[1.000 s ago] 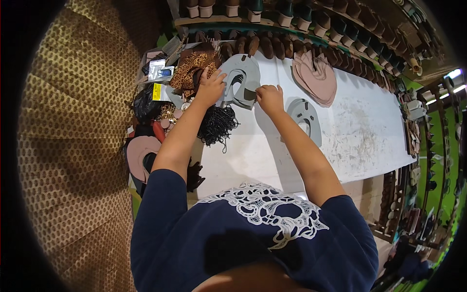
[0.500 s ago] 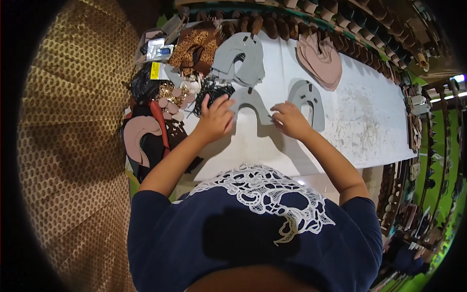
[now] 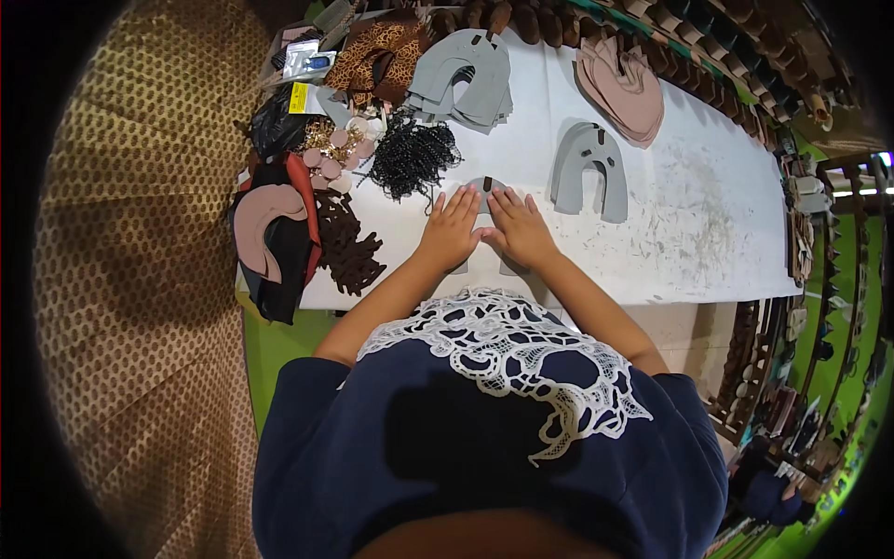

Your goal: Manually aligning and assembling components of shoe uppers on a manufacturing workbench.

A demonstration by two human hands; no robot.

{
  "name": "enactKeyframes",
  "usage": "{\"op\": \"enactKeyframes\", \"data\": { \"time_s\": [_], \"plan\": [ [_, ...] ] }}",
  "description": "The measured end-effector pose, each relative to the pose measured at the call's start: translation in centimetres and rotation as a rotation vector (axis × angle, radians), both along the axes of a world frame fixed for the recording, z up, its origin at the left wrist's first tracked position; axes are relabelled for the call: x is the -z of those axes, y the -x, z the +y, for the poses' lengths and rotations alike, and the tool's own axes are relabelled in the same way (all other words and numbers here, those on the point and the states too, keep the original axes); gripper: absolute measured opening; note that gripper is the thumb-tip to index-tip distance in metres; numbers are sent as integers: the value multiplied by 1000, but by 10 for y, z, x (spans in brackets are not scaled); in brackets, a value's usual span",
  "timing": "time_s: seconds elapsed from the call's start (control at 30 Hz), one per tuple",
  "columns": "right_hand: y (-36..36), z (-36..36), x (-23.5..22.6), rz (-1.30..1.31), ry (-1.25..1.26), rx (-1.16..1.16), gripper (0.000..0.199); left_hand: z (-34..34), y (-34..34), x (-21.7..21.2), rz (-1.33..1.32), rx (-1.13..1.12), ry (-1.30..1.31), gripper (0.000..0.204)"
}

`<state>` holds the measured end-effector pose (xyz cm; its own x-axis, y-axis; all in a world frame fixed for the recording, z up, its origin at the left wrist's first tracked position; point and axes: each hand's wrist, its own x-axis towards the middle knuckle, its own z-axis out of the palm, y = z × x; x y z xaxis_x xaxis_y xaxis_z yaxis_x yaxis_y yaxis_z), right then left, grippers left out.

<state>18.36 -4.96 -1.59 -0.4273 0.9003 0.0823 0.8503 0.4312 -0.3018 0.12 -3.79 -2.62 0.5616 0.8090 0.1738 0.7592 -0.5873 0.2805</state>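
A grey U-shaped cut piece (image 3: 483,216) with a small dark brown tab at its curved top lies on the white-covered table in front of me. Both palms are down on it, side by side. My left hand (image 3: 451,228) has its fingers stretched out flat over the left part of the curve. Lying the same way on the right part is my right hand (image 3: 520,228), its thumb close to the left one. Much of the piece is hidden under my hands; its two lower ends show below them.
More grey U-shaped pieces lie to the right (image 3: 614,177) and in a fanned stack (image 3: 438,79) behind. Pink pieces (image 3: 624,88) are at the back. Black cords (image 3: 410,154), brown strips (image 3: 346,242), pink discs (image 3: 328,170) and leopard-print pieces (image 3: 358,73) crowd the left.
My hands have come together from either side of the grey piece and now lie flat on it. The piece sits nearer to me, and the black cords show fully.
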Motion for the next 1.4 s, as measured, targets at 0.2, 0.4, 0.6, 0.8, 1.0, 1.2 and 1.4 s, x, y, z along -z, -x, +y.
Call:
{"op": "enactKeyframes", "data": {
  "time_s": [0.2, 0.4, 0.6, 0.8, 1.0, 1.2, 1.4],
  "plan": [
    [2, -13, 10, -65, -62, 51, 66, -13, 4, 7, -28, -90, 37, 64],
    [0, -27, 8, -99, -38, 109, 67, -26, 11, -5, -4, -132, 61, 64],
    [7, -23, -32, -150, 12, 192, 36, -34, 30, -33, 32, -138, 112, 46],
    [47, -4, -25, 147, -75, -36, 14, -51, 62, -38, -79, -297, 59, 25],
    [115, 17, -26, 272, -20, -364, 15, -56, 101, -38, -67, -601, -78, 20],
    [161, 27, -15, 310, -17, -459, 13, -58, 143, -43, -29, -769, -97, 25],
    [172, 25, -10, 249, -164, -390, 15, -63, 157, -42, -66, -811, -80, 23]
  ]
}}
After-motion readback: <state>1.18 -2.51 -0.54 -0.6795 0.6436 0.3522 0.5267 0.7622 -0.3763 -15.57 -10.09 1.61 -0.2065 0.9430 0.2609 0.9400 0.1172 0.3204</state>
